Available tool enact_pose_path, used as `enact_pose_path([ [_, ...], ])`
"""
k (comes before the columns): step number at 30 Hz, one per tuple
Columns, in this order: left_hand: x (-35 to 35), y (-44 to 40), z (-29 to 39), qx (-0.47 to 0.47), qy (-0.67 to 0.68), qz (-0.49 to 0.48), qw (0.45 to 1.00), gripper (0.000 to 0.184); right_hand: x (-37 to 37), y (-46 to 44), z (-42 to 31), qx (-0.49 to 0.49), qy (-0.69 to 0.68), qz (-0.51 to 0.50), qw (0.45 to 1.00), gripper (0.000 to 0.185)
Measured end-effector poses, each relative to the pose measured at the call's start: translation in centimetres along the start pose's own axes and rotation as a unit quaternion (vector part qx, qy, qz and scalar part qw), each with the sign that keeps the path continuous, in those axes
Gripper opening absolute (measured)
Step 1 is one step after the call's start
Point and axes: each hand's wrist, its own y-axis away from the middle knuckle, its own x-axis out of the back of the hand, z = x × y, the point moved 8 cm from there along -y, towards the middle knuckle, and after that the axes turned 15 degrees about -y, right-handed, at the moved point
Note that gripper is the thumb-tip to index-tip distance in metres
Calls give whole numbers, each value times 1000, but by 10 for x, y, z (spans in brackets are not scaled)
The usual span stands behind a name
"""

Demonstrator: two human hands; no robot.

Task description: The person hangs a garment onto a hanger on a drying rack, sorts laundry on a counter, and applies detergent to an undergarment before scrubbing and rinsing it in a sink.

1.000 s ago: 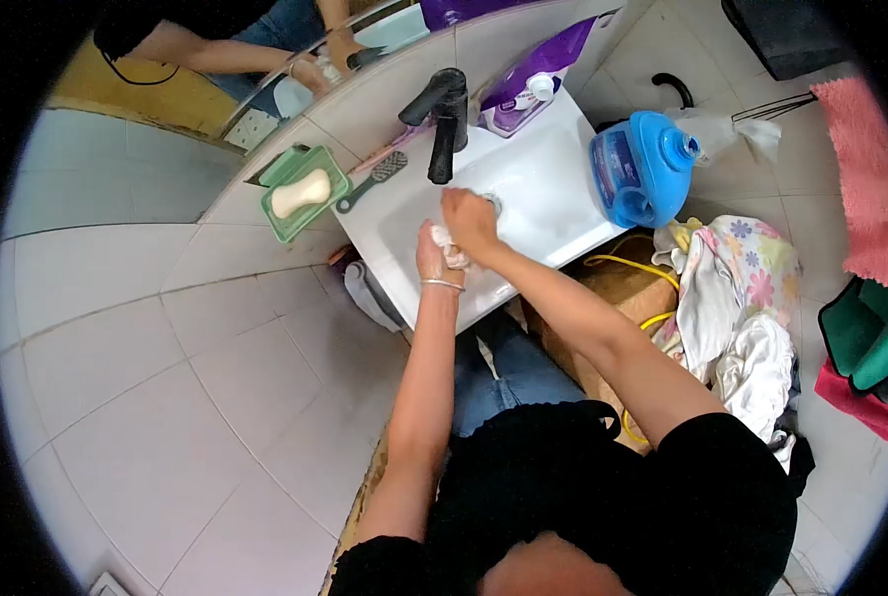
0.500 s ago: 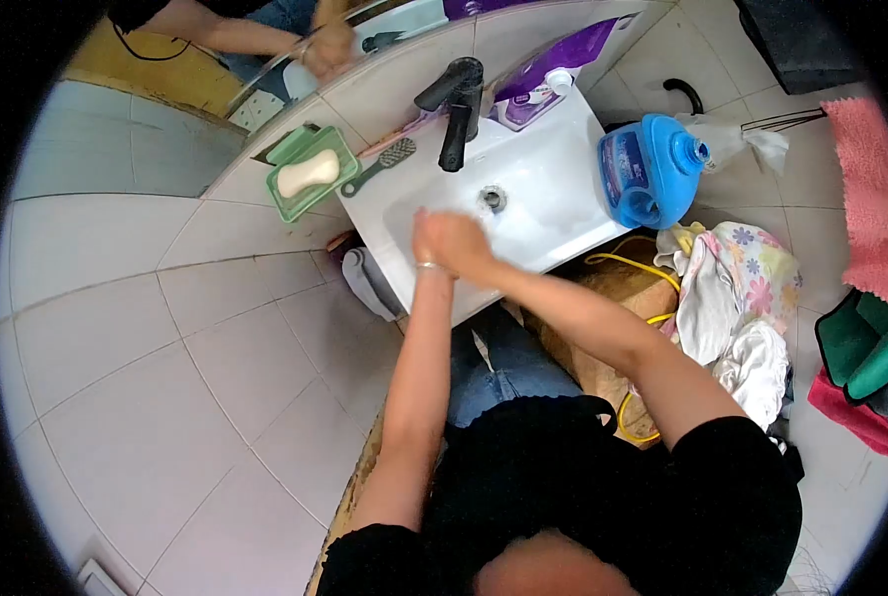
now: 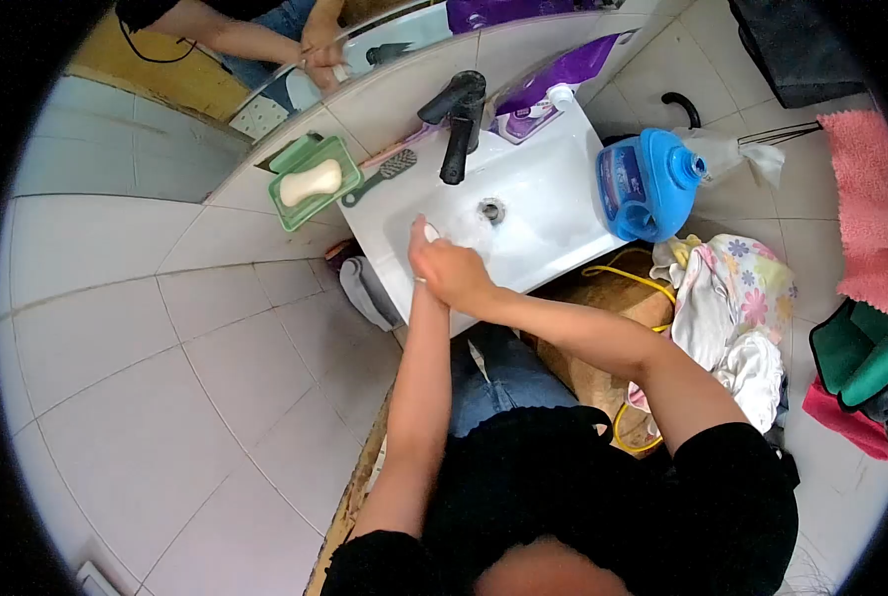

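My left hand (image 3: 419,243) is over the near left part of the white sink (image 3: 553,179), fingers pointing toward the back wall. Pressed against it, my right hand (image 3: 454,275) is closed around a small white cloth (image 3: 431,232), of which only a bit shows between the hands. The left fingers are mostly hidden behind the right hand. The black faucet (image 3: 457,129) stands at the sink's back edge, beyond both hands, and the drain (image 3: 491,211) lies to their right.
A green soap dish (image 3: 293,217) holds white soap (image 3: 311,183). Beside it lies a grey brush (image 3: 382,176). A purple pouch (image 3: 563,74) and blue bottle (image 3: 647,184) stand on the sink's rim. Clothes (image 3: 742,298) and a yellow hose (image 3: 628,276) are at the lower right.
Both hands have moved slightly toward me and to the left. Less of the white cloth shows than a second ago, and the right hand now lies across the left wrist and palm.
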Motion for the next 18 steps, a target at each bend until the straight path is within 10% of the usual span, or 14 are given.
enact_pose_path([
  [3, 25, -19, -19, -145, -44, -59, 987, 33, 19, -29, 71, -61, 31, 95, 993, 15],
  [5, -8, 14, -3, -28, -119, 334, 935, 36, 29, -29, 90, -195, 11, 108, 975, 12],
  [8, -18, 12, 6, 4, -85, 247, 965, 32, 0, -7, 12, -68, 193, -3, 979, 8],
  [11, -24, 1, -9, -9, 47, -103, 994, 29, 10, -19, 25, -12, 128, 17, 992, 8],
  [13, 9, 14, -11, 7, -86, 373, 924, 32, 9, -30, 66, -138, 126, -2, 982, 10],
  [18, -25, 24, 23, -59, -176, 249, 951, 21, 18, -27, 65, -69, 116, 106, 985, 22],
])
